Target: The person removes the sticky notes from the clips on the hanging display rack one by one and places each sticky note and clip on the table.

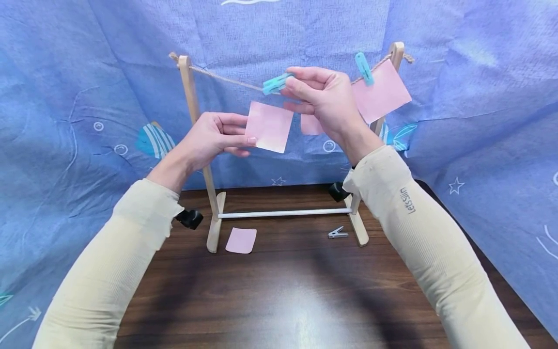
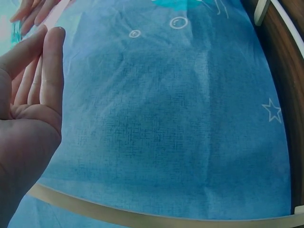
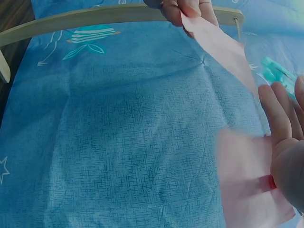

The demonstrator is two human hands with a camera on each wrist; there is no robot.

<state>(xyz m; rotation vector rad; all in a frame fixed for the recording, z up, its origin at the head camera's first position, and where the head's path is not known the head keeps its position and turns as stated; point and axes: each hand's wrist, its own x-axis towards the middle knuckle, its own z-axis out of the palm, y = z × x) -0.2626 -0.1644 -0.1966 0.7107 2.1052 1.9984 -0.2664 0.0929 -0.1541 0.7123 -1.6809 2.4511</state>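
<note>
My left hand (image 1: pixel 220 135) pinches a pink paper square (image 1: pixel 269 127) by its left edge, just below the rope (image 1: pixel 226 78). With thumb and fingertips my right hand (image 1: pixel 327 99) holds a teal clothespin (image 1: pixel 275 84) at the rope, above that paper's top edge. Whether the pin bites the rope cannot be told. To the right, a second teal clothespin (image 1: pixel 364 69) is on the rope beside a tilted pink square (image 1: pixel 383 92). Part of another pink paper (image 1: pixel 310 124) shows behind my right hand, its top hidden. The right wrist view shows the left hand's paper (image 3: pixel 218 47) nearly edge-on.
The rope runs between two wooden posts (image 1: pixel 190 92) joined low down by a white bar (image 1: pixel 283 213). On the dark wooden table (image 1: pixel 279 281) lie a pink square (image 1: pixel 241 241) at left and a grey clothespin (image 1: pixel 337 233) at right. A blue printed cloth (image 1: pixel 87 87) hangs behind.
</note>
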